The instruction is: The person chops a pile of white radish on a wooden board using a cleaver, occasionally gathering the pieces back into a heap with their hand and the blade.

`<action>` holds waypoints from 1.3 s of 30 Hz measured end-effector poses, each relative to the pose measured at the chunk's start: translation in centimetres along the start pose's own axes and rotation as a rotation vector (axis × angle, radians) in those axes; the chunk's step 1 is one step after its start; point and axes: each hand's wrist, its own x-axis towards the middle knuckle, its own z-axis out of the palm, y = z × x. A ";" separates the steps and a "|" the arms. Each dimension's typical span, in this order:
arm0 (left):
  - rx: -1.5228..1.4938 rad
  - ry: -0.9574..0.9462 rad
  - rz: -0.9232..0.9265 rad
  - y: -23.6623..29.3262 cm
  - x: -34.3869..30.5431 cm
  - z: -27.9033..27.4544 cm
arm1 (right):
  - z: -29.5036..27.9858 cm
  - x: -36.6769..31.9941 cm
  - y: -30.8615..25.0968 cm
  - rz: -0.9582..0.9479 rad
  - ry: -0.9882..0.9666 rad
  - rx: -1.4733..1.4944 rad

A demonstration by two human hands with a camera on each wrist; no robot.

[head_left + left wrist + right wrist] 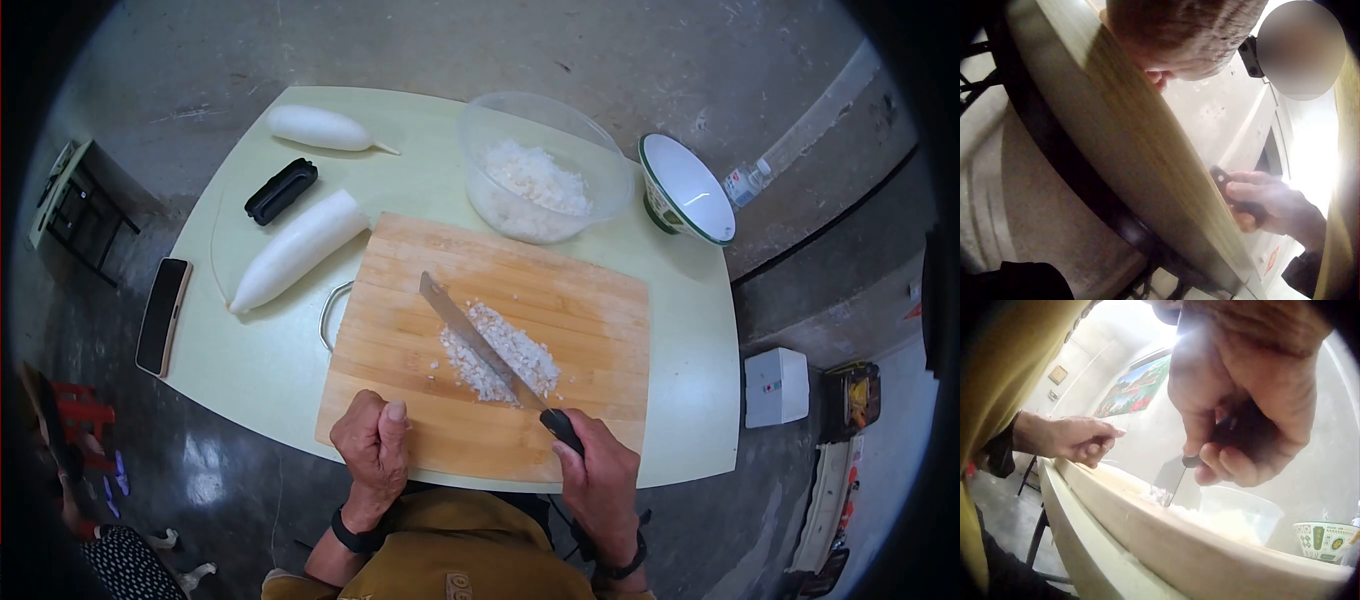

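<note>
The right hand [603, 470] grips the black handle of a knife [470, 332], its blade lying across a pile of finely chopped white pieces [515, 345] on the wooden cutting board [400, 290]. In the right wrist view the fingers of the right hand [1241, 406] wrap the handle, and the blade reaches down to the pieces. At the board's near left edge, the left hand [375, 448] has curled fingers and holds nothing; it also shows in the right wrist view [1072, 439].
Behind the board stands a clear bowl [603, 180] of white shreds, beside a green-rimmed bowl [690, 190] and a bottle [745, 183]. Left are a whole white radish [318, 128], a cut radish [300, 250], a black object [281, 191] and a phone [163, 317] at the table edge.
</note>
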 end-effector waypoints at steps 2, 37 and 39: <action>0.000 -0.003 0.001 0.0 0.1 0.0 | 0.3 -0.3 0.3 0.008 -0.002 -0.012; 0.021 -0.002 0.006 -0.3 -0.1 0.0 | 0.0 -0.7 0.3 0.083 -0.011 0.016; 0.021 -0.011 -0.002 0.0 -0.1 -0.1 | 0.3 -0.7 0.4 0.055 -0.013 0.009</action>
